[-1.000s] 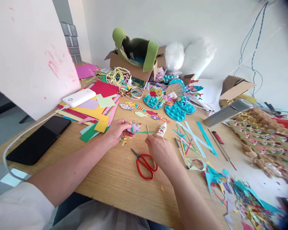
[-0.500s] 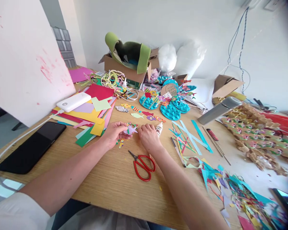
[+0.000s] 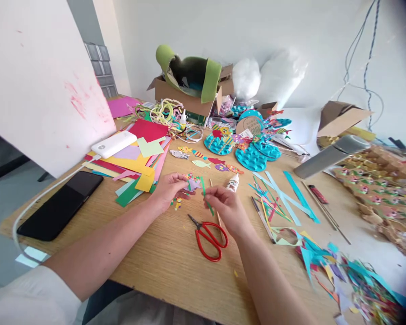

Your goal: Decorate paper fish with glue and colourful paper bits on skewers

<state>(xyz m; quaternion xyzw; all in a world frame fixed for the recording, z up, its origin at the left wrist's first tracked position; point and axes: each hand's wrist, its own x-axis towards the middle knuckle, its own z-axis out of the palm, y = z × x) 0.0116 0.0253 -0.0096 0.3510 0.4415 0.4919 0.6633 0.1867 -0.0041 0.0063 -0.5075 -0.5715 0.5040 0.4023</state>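
My left hand (image 3: 172,191) pinches a small purple paper cutout (image 3: 192,185) with a green strip across it. Beside it, my right hand (image 3: 227,206) holds a thin green paper strip (image 3: 203,189) between thumb and fingers, apart from the cutout. Tiny coloured paper bits (image 3: 177,203) lie below my left hand. Red-handled scissors (image 3: 211,240) rest on the table just nearer to me, and a thin wooden stick (image 3: 219,223) passes partly under my right hand. Behind that hand stands a white glue bottle (image 3: 233,183), its lower part hidden.
Paper fish (image 3: 200,164) lie beyond my hands, before blue egg-carton pieces (image 3: 251,158). Coloured paper sheets (image 3: 145,180), a power bank (image 3: 113,144) and a phone (image 3: 60,205) are at left. At right are paper strips (image 3: 280,194), a grey flask (image 3: 328,158) and scraps (image 3: 358,275).
My right hand has lifted and turned, and a green strip now shows in its fingers. My left hand keeps the purple cutout. The whole view has shifted slightly.
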